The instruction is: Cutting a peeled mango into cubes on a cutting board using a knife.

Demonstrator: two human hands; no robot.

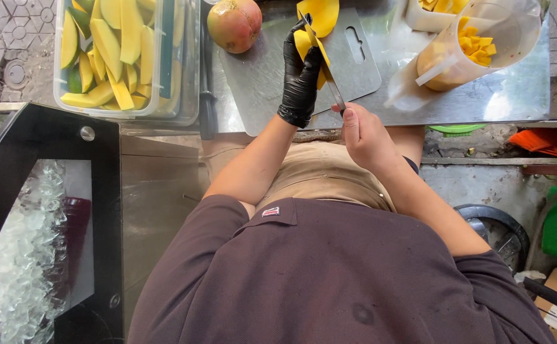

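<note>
My left hand (300,79), in a black glove, grips a yellow mango piece (304,43) above a grey cutting board (259,79). My bare right hand (364,137) is closed on the handle of a knife (334,91). The blade runs up along the mango piece beside the gloved fingers. Just beyond it, at the board's far edge, lies a larger peeled yellow mango piece (323,13). A whole reddish-green mango (234,24) sits on the board's far left corner.
A clear tub of long mango slices (109,57) stands at the far left of the steel counter (520,95). A tilted plastic cup with mango cubes (476,44) and a white tub (425,16) are at the right. A black-framed case of ice (30,242) is at near left.
</note>
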